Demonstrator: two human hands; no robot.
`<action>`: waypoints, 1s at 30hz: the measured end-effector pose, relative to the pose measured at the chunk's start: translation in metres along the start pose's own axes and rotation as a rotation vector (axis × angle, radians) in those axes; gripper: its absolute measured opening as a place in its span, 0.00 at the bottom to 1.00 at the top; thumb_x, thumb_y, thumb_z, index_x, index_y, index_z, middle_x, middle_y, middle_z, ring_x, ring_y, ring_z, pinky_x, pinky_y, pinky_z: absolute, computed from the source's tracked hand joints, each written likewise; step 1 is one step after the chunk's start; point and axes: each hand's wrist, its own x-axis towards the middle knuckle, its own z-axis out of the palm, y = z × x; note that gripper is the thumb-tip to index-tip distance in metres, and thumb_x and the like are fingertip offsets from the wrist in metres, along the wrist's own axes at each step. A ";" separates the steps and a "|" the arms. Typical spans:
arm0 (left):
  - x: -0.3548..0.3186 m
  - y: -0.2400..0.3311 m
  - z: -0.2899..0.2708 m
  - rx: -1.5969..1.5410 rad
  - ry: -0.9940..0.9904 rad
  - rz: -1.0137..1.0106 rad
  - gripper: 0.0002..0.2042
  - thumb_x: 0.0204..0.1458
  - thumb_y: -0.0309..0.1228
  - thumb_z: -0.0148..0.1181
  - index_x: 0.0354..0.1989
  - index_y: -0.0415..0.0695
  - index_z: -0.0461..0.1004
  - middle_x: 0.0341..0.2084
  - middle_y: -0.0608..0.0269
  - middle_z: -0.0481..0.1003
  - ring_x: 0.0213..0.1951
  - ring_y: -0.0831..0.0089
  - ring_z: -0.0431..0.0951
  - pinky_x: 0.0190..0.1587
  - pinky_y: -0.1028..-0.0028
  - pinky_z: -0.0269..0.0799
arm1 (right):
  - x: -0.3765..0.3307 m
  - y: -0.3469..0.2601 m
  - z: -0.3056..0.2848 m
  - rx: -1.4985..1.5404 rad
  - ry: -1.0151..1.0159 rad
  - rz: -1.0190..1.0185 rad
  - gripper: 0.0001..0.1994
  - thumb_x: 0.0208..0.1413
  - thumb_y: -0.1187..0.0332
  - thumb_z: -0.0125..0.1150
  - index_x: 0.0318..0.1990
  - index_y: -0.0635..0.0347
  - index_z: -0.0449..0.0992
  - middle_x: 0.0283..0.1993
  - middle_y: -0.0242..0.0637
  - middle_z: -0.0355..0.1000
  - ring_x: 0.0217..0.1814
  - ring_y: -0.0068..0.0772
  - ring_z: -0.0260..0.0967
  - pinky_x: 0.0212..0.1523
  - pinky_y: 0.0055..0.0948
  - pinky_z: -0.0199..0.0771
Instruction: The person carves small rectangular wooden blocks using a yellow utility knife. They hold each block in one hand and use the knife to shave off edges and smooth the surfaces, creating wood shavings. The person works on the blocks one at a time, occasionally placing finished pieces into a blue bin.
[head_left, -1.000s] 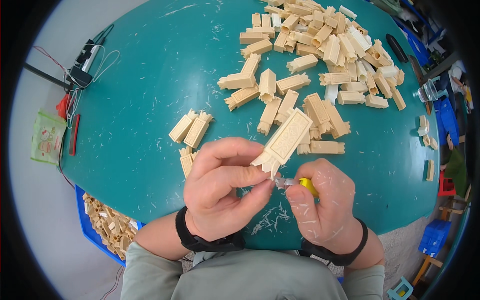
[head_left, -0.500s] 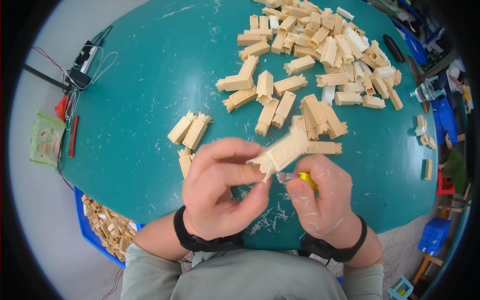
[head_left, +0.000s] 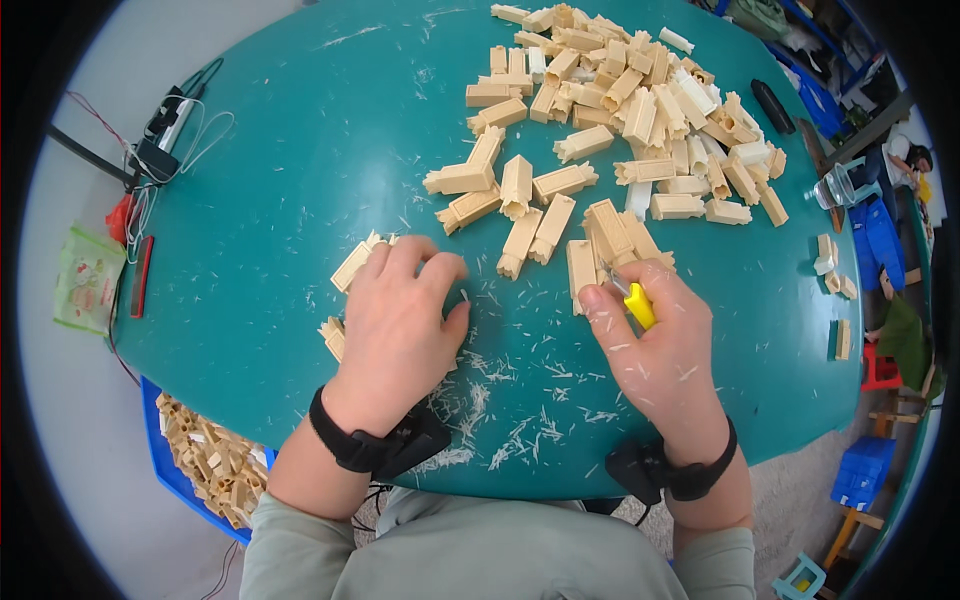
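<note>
My right hand [head_left: 655, 345] is closed around a yellow-handled craft knife [head_left: 640, 306], its blade pointing away from me. Beside the blade and my thumb tip lies a beige hollow plastic block [head_left: 580, 270] with a jagged end, against a small cluster of similar blocks [head_left: 610, 232]. My left hand [head_left: 400, 320] is palm down at the left, thumb and fingers apart, with no piece showing between them. It covers part of a small group of blocks; one block [head_left: 352, 264] shows beyond its fingers and another [head_left: 333, 338] beside it. What lies under the palm is hidden.
A large heap of beige and white blocks [head_left: 640, 110] covers the far right of the green table [head_left: 270, 170]. Pale shavings [head_left: 520, 430] litter the near side. A blue bin [head_left: 172, 455] of pieces stands lower left; a power strip [head_left: 175, 115] lies far left.
The block I held between my hands is gone from view. My left hand has moved left onto the small group. My right hand, still with the knife, has moved to the middle cluster; a block there has turned.
</note>
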 end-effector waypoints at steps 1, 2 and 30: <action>0.002 -0.002 0.003 -0.059 0.005 0.050 0.13 0.32 0.21 0.64 0.29 0.45 0.71 0.32 0.60 0.69 0.36 0.60 0.70 0.36 0.66 0.68 | -0.001 -0.001 0.000 0.025 0.000 0.004 0.13 0.46 0.62 0.64 0.31 0.62 0.70 0.26 0.43 0.69 0.25 0.41 0.67 0.26 0.31 0.67; 0.004 -0.002 0.007 -0.119 0.010 0.101 0.13 0.32 0.21 0.64 0.30 0.45 0.71 0.34 0.59 0.69 0.37 0.59 0.70 0.37 0.67 0.69 | -0.002 -0.002 0.001 0.049 0.000 0.009 0.13 0.47 0.62 0.64 0.31 0.62 0.70 0.26 0.43 0.69 0.25 0.41 0.67 0.26 0.31 0.67; 0.005 0.006 0.026 -0.855 -0.012 -0.246 0.16 0.43 0.13 0.50 0.42 0.40 0.67 0.39 0.60 0.70 0.40 0.70 0.73 0.40 0.75 0.71 | -0.002 -0.006 -0.003 0.105 -0.029 0.011 0.12 0.47 0.63 0.63 0.33 0.62 0.72 0.27 0.43 0.70 0.28 0.43 0.69 0.30 0.31 0.69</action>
